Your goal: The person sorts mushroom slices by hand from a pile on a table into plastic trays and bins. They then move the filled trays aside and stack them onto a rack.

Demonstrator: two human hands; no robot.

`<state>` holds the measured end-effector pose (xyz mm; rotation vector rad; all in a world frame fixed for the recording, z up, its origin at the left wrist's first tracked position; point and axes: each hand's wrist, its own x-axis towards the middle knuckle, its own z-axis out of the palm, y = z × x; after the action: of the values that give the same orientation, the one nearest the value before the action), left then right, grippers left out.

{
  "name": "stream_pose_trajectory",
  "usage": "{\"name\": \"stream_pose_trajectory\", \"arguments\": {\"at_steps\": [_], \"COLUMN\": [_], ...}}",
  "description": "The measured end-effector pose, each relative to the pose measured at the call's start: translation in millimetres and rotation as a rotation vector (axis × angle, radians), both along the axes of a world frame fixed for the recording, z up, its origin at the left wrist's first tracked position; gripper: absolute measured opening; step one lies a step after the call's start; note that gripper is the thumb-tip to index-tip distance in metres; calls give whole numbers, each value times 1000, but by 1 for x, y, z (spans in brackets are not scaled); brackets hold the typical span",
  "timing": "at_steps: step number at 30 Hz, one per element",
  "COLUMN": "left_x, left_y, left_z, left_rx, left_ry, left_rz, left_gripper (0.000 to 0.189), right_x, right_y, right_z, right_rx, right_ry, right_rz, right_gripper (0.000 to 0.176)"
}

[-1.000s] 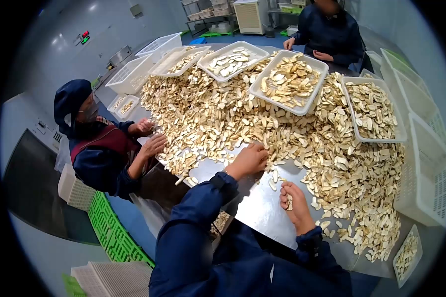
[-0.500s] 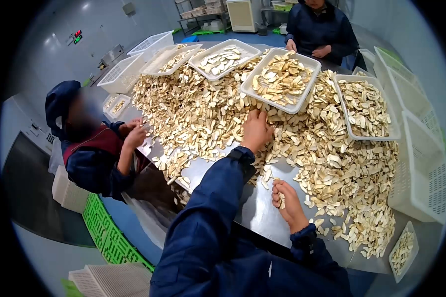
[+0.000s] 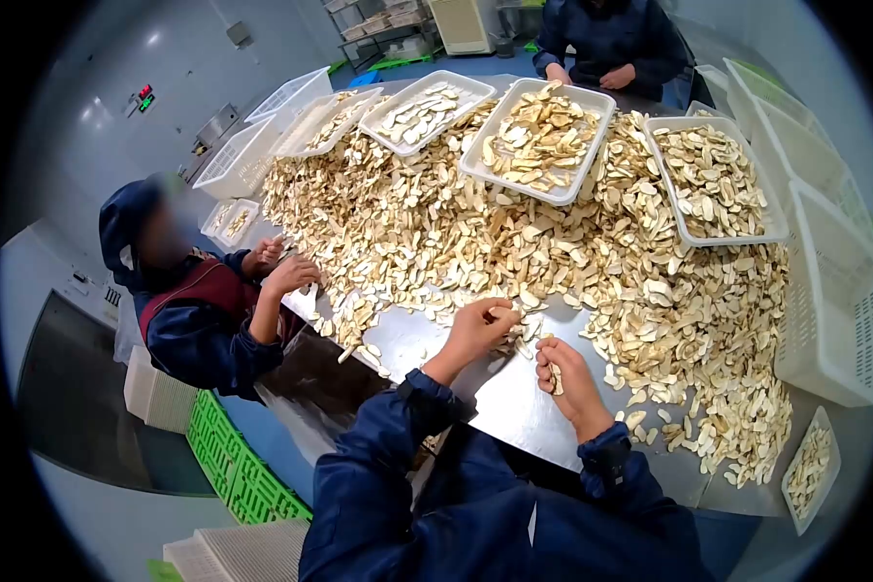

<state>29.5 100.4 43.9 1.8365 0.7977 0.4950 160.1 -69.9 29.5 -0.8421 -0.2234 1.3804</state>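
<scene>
A wide heap of pale dried slices covers a steel table. My left hand sits at the heap's near edge, fingers pinched on one slice. Just to its right, my right hand is curled around a few slices above bare steel. Both arms wear dark blue sleeves.
White trays of sorted slices rest on the heap's far side. Empty white baskets stand at the right, a small tray at the near right corner. A person works at the left, another person at the far end. Green crates lie on the floor.
My left hand has drawn back from deep in the heap to its near edge, now holding a slice next to my right hand. My right hand has stayed in place.
</scene>
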Motion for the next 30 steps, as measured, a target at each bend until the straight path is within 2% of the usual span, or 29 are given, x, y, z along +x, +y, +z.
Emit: {"name": "stream_pose_trajectory", "arguments": {"at_steps": [1,2,3,5,8,14,26,30], "left_x": [-3,-9,-12,-14,-12,-15,-17,-22], "left_y": [-7,-13,-17,-21,-44,-45,-53,-59], "left_z": [3,8,1,-18,12,0,12,14], "left_rx": [-275,-393,-442,-628,-675,-756,-972,-943], "left_ry": [-129,-99,-87,-266,-276,-333,-385,-340], "left_rz": [-24,-61,-73,-94,6,12,165,79], "left_gripper": [37,48,43,40,41,44,47,45], "right_x": [0,0,0,0,0,0,-1,-3], "right_y": [0,0,0,0,1,0,0,1], "right_z": [0,0,0,-3,-1,1,-4,-5], "right_rx": [-5,-10,-17,-1,-13,-35,-19,-51], "right_ry": [3,3,4,-9,-40,-77,-92,-141], "right_rz": [0,-2,-5,-14,-35,-36,-54,-78], "right_gripper": [13,13,14,14,15,15,16,18]}}
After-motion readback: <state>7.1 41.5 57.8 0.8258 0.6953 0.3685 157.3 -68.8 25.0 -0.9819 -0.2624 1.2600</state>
